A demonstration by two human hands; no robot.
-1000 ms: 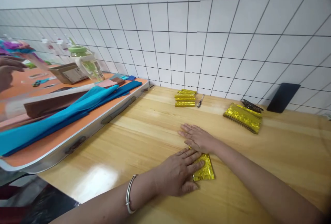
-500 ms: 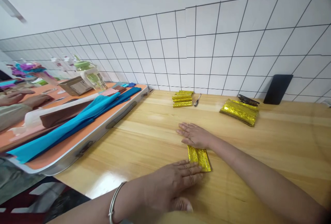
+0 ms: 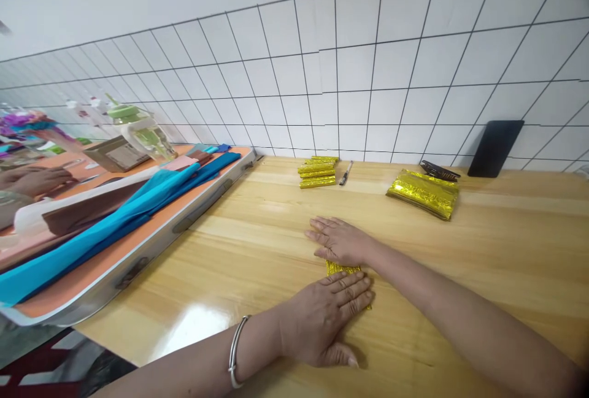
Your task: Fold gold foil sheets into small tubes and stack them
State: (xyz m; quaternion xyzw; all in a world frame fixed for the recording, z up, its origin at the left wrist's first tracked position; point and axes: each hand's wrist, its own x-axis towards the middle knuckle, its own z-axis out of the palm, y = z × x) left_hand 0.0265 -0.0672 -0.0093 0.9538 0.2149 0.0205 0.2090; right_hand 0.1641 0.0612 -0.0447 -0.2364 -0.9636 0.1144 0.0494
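A small sheet of shiny gold foil paper (image 3: 343,268) lies on the wooden table, mostly covered by my two hands. My left hand (image 3: 322,315), with a silver bangle at the wrist, rests flat over its near part, fingers stretched out and thumb spread. Across the far edge of the foil lies my right hand (image 3: 343,241), palm down with fingers extended. Folded gold strips (image 3: 317,172) are piled farther back, beside a pen (image 3: 346,173). To the right sits a thicker stack of gold foil sheets (image 3: 424,194).
A black hair clip (image 3: 439,170) lies behind the stack, and a black phone (image 3: 496,148) leans on the tiled wall. At left, an orange-topped table (image 3: 172,192) holds blue cloth (image 3: 138,208), a cardboard box (image 3: 117,153) and a green-lidded bottle (image 3: 147,131). Another person's hands (image 3: 39,180) are there.
My left hand has moved forward and right, covering more of the foil. My right hand stays at its far edge. The whole view has shifted slightly.
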